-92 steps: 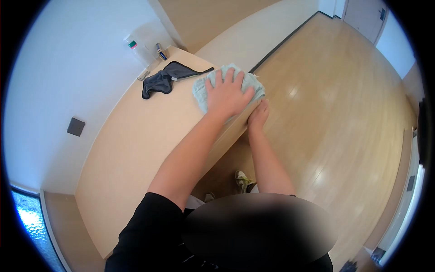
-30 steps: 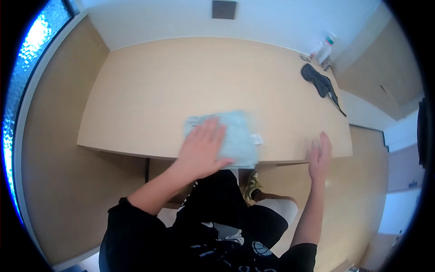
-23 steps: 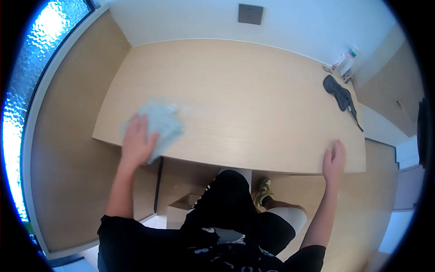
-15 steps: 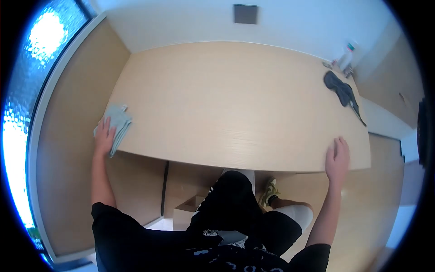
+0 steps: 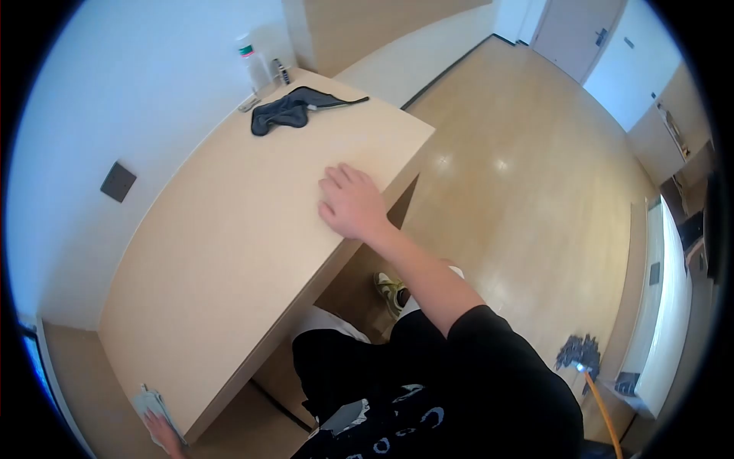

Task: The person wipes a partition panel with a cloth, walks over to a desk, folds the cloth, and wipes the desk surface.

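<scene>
My left hand lies on a folded pale green cloth at the near left corner of the light wood desk. Its fingers are stretched out over the cloth, pressing it down rather than wrapping round it. My right hand rests palm down on the desk top close to the front edge, its fingers loosely bent and slightly apart, with nothing in them. Beyond it, near the far end, lies a dark grey cloth with a thin strap trailing toward the desk's edge.
A clear bottle and small items stand against the wall by the dark cloth. A dark socket plate is on the wall. To the right are wood flooring, a door and a mop with an orange handle.
My view has swung to the right, bringing the floor, door and mop into sight. My left hand remains on the green cloth, and my right hand is still on the desk.
</scene>
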Available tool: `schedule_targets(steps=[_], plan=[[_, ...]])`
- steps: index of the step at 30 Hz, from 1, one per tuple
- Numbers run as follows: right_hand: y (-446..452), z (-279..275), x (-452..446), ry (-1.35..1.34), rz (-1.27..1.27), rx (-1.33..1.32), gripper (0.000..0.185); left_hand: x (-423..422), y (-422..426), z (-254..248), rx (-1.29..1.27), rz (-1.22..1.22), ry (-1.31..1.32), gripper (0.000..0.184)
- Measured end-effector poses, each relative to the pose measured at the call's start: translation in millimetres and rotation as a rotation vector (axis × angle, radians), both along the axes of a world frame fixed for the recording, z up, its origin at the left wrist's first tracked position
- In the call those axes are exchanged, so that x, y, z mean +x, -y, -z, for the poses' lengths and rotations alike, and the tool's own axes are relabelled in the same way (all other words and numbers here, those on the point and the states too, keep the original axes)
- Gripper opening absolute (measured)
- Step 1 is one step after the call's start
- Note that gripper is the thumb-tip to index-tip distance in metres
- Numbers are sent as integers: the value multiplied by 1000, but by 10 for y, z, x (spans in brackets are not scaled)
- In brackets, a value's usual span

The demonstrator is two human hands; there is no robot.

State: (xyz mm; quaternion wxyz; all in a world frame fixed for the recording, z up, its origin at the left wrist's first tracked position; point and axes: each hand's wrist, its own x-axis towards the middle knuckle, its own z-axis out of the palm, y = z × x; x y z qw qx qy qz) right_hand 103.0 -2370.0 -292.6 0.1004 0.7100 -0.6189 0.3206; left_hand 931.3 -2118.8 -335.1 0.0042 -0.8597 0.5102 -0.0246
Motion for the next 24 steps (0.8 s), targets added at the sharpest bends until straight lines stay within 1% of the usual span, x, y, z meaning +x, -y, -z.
schedule_targets(steps=[2,3,4,7,8,10,11,14,17,20,23,24], plan=[[-3,15,5,21,-9,-3,35,-136,73,27,-38,111,-18,60],[-3,20,-17,34,-12,3,34,-291,63,66,-57,189,-24,60],[47,36,-27,44,-9,20,33,-593,163,0,-64,272,-34,60],[34,54,-53,102,-43,-28,30,-1434,352,-149,-119,514,134,54],[38,52,-56,154,-38,-59,27,-1811,477,-271,7,548,-17,67],[13,74,-22,246,-21,-135,22,-2398,687,-346,78,630,82,66],[-22,45,-22,293,-13,-175,19,-2669,760,-493,121,668,146,66],[-42,65,-98,316,-63,-122,14,-3466,1067,-613,99,810,6,74],[-146,8,-174,226,-95,-114,12,-4199,1288,-797,44,883,57,62],[-213,75,-260,218,-173,-190,10,-4669,1509,-825,39,958,32,65],[-368,196,-420,346,-296,-251,9,-5048,1640,-883,55,1007,-2,72],[-457,249,-498,419,-270,-248,11,-5113,1706,-840,43,1040,-2,73]])
